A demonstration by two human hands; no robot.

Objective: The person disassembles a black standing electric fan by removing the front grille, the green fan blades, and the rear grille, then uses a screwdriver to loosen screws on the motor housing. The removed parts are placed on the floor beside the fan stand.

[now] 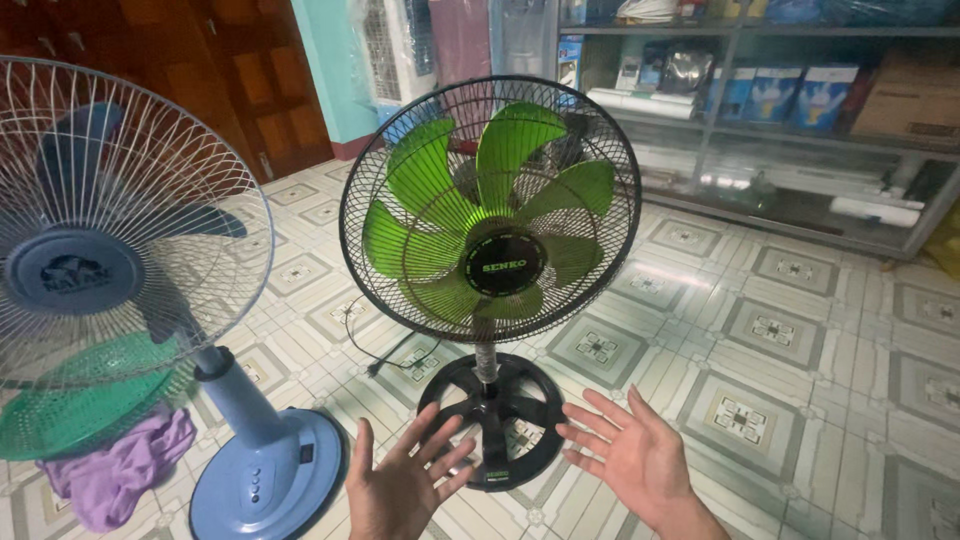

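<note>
Both hands empty, palms up, fingers spread, at bottom centre of frame. Left hand (400, 480) sits just below-left of the black round base (493, 418); right hand (628, 452) just right of it. Neither touches. Right looks marginally nearer the base rim.

Green-bladed fan (490, 212) stands dead ahead, between and above the hands, upright on a short pole; long axis vertical, black grille facing the camera. Its cord (385, 355) trails left across the tiled floor (800, 340).

Blue fan (100, 260) stands at left of frame, well clear of the left hand, purple cloth (115, 470) beside its base. Shelves (780, 100) upper right.
</note>
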